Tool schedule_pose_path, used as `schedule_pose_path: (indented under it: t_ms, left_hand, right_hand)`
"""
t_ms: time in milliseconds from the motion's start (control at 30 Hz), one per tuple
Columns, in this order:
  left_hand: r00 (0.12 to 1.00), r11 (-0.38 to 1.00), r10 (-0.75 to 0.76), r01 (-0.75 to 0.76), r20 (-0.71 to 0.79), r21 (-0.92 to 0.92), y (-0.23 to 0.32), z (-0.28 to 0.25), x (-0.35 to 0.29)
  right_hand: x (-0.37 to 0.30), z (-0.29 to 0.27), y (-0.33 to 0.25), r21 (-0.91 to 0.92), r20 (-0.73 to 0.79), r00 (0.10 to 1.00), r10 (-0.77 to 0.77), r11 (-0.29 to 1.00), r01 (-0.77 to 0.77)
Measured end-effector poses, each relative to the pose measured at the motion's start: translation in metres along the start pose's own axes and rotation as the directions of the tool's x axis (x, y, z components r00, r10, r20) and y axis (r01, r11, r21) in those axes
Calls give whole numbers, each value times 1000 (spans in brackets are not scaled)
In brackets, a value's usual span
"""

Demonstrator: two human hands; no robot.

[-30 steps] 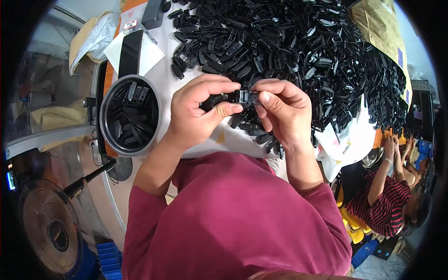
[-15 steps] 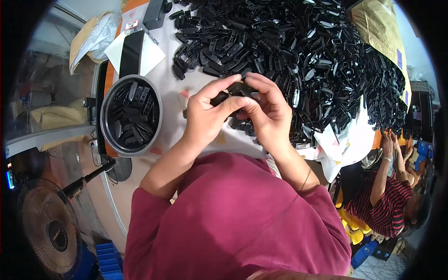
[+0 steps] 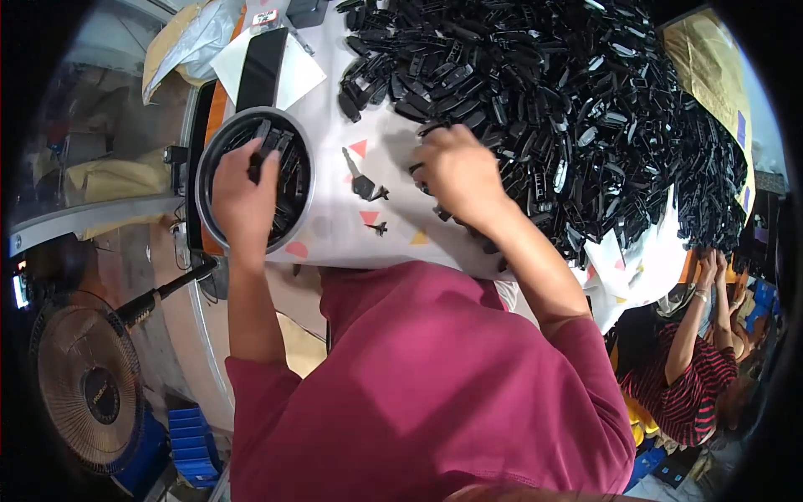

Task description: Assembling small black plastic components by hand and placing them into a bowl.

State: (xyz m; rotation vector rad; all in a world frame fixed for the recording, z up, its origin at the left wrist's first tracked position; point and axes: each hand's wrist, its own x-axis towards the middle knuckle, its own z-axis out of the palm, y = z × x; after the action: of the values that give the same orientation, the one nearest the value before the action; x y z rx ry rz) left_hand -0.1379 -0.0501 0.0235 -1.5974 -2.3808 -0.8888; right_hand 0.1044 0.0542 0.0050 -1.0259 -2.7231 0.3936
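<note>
My left hand (image 3: 242, 192) is at the metal bowl (image 3: 308, 180) on the left, thumb and fingers around a small black plastic part (image 3: 256, 171) just inside the rim. Other black parts fill the bowl beneath. My right hand (image 3: 458, 171), a little blurred, reaches to the near left edge of the big heap of black plastic parts (image 3: 510, 92). Its fingers curl downward over dark pieces there, and whether they grip one is not clear. Between the hands, a dark flat piece with a narrow strip (image 3: 363, 186) and a smaller dark bit (image 3: 378, 227) lie on the patterned white tablecloth (image 3: 335, 230).
Behind the bowl, a black phone-like slab (image 3: 260, 69) lies on white paper (image 3: 303, 77). Brown paper (image 3: 711, 63) borders the heap at right. A standing fan (image 3: 92, 393) is at lower left. Another person in a striped shirt (image 3: 682, 376) works at far right.
My hands, together over a dark piece before, have parted. The left has gone to the bowl, the right to the heap's edge. Loose bits now show on the cloth between them.
</note>
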Motion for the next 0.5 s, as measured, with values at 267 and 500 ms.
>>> schedule_pose_path:
  t_ms: [267, 500]
  left_hand:
    - [899, 964, 156, -48, 409, -260, 56, 47, -18]
    - [846, 925, 331, -204, 417, -320, 73, 94, -28]
  right_hand:
    - [7, -2, 4, 117, -141, 985, 98, 990, -82]
    - [-33, -33, 23, 541, -320, 817, 480, 801, -259]
